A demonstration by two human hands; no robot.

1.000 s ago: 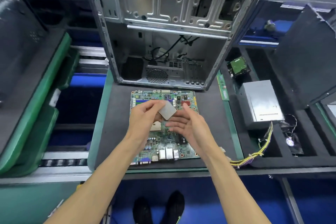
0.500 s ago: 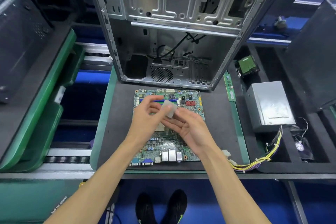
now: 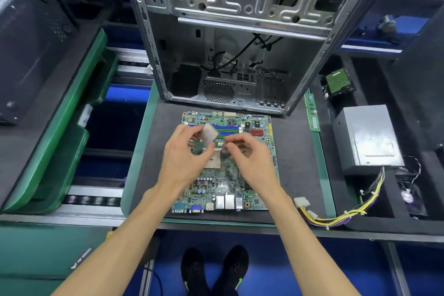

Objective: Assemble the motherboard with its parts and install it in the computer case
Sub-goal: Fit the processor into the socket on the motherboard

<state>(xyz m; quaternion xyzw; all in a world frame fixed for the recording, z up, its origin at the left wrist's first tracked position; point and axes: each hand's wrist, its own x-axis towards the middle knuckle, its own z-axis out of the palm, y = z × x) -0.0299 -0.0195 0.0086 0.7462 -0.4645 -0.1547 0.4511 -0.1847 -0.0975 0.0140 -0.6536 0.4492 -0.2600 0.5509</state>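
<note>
A green motherboard point(image 3: 254, 175) lies flat on the black foam mat point(image 3: 295, 151), in front of the open metal computer case point(image 3: 228, 55). My left hand point(image 3: 182, 163) pinches a grey square processor chip point(image 3: 209, 134) by its edges and holds it tilted above the board's memory slots. My right hand point(image 3: 252, 161) hovers over the board with its fingers curled down, the tips by the far edge of the beige processor socket point(image 3: 212, 163). Blur hides whether those fingertips hold anything.
A memory stick point(image 3: 312, 113) lies along the mat's right edge. Right of it sit a silver power supply point(image 3: 367, 137) with yellow cables point(image 3: 336, 216), a green-topped drive point(image 3: 337, 81) and a small fan point(image 3: 408, 196). Green trays point(image 3: 48, 139) stand at left.
My right hand has come off the chip and dropped toward the socket. The left hand alone now holds the chip, shifted a little left and tilted more upright.
</note>
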